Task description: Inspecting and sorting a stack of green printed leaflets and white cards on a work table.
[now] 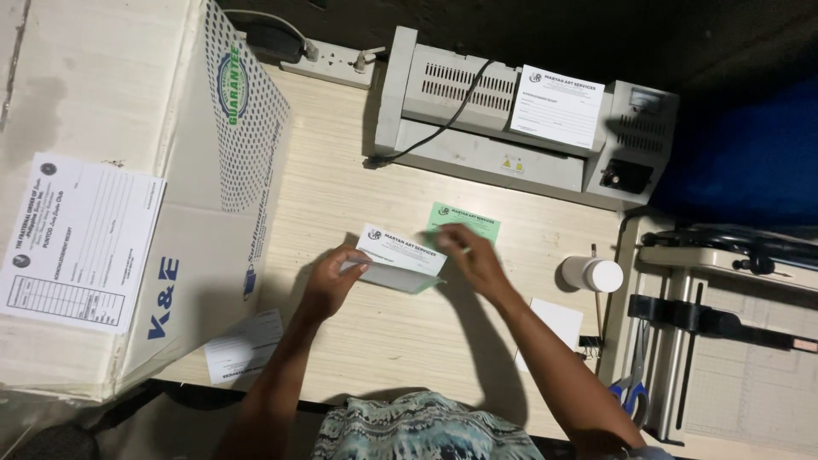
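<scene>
While both hands [400, 268] pinch white slip [400, 250], pale wood desk [341, 196], laminator [511, 128] at back, dim rm.

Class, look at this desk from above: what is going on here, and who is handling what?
A person seated at a wooden desk holds a small white printed slip in both hands: the left hand grips its left end, and the right hand pinches its right edge. A green slip lies just behind it. A laminating machine sits at the back, a cardboard box on the left, a paper trimmer on the right.
</scene>
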